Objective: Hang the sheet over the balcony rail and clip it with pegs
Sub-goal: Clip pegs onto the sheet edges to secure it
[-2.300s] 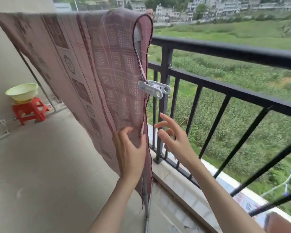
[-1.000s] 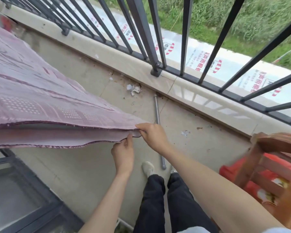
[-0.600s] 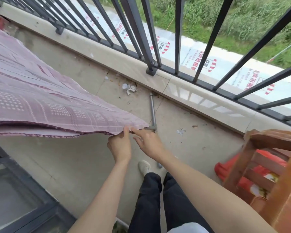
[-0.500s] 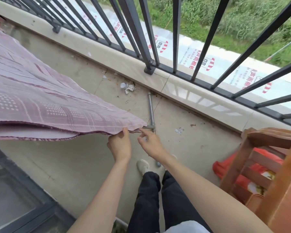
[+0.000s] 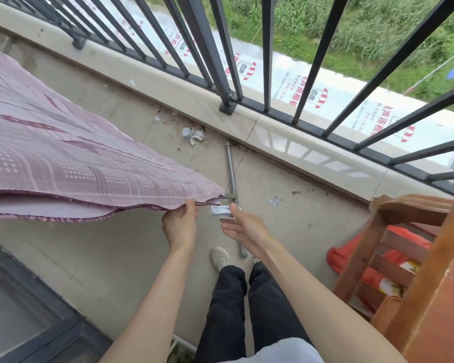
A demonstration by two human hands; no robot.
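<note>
The pink patterned sheet point(image 5: 84, 163) stretches in from the left, doubled over, and its corner ends near the middle of the view. My left hand point(image 5: 180, 226) pinches the sheet's lower edge just short of that corner. A white peg point(image 5: 219, 212) sits at the corner tip, and my right hand point(image 5: 244, 227) holds it between forefinger and thumb, the other fingers loose. The black balcony rail point(image 5: 228, 74) runs across the top of the view, beyond the hands. The part of the sheet that hangs on the rail is out of view.
A grey metal pipe point(image 5: 231, 174) lies on the tiled floor under the hands, with paper scraps point(image 5: 194, 134) near the kerb. A wooden stool point(image 5: 393, 231) and a red bag point(image 5: 351, 255) stand at the right. A dark door frame point(image 5: 32, 305) fills the lower left.
The view has dropped from the rail top to the floor. Both hands slid down to the sheet's bottom corner. A white peg now shows at that corner in my right hand.
</note>
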